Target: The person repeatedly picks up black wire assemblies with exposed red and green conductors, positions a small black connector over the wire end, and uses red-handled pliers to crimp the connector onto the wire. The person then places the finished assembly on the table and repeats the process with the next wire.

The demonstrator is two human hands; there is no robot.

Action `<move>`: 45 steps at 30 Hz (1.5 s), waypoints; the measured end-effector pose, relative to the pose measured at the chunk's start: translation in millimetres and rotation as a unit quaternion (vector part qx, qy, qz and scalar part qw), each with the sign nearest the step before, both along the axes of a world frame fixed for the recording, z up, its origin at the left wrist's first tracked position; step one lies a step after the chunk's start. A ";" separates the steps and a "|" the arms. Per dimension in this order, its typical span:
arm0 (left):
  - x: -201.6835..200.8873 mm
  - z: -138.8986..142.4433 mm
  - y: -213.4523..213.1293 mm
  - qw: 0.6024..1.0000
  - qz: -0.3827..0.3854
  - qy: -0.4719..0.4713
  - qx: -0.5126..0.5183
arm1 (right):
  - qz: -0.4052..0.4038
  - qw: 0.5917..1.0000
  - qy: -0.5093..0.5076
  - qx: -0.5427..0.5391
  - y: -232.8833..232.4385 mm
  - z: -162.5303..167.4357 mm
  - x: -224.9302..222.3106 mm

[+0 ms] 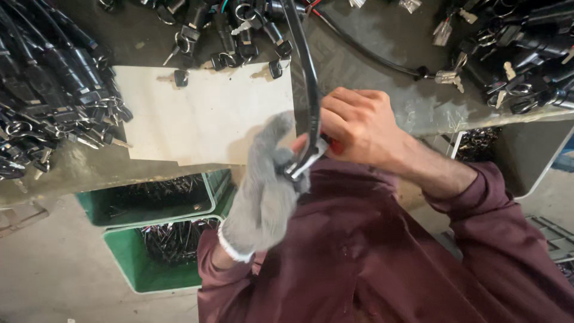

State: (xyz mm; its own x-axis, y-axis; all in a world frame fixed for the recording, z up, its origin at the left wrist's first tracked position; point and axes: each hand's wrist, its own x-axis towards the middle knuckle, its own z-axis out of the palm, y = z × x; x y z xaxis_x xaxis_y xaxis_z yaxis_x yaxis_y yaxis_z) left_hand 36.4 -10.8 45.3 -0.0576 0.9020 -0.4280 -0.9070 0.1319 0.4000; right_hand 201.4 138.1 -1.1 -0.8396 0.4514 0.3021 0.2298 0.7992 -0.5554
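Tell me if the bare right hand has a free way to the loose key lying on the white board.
Probably not right now: the right hand is closed on a tool at the black cable, which the gloved left hand also grips. The key itself lies uncovered on the white board.

A long black cable (304, 72) with a silvery metal fitting (306, 160) at its near end runs from the far side of the bench toward the person. The grey-gloved left hand (266, 191) grips the fitting from below, and the bare right hand (359, 125) closes around the cable just above it, a small red part showing under its fingers.
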 end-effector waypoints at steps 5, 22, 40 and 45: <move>-10.4 -6.7 -2.4 0.702 -0.139 0.684 0.138 | -0.034 0.998 -0.020 -0.053 -9.6 0.4 0.7; 24.1 -48.5 -22.8 0.389 -0.072 0.918 -0.023 | -0.119 0.987 -0.107 -0.031 -37.1 -4.6 14.4; 3.6 -1.3 3.5 0.569 -0.145 0.809 0.035 | -0.175 0.981 -0.030 -0.077 -40.1 -17.7 -8.4; -14.0 6.3 -4.0 0.826 -0.288 0.477 0.086 | -0.024 0.986 0.138 -0.094 -25.7 -19.7 -12.4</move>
State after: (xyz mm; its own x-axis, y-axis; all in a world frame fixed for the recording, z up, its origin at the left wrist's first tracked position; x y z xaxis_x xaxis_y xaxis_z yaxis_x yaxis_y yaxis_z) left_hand 22.4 -14.8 51.6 0.1650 0.9404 -0.2974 0.0254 0.2974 0.9544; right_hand 188.9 112.4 -20.8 -0.7140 0.5577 0.4233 0.0841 0.6685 -0.7389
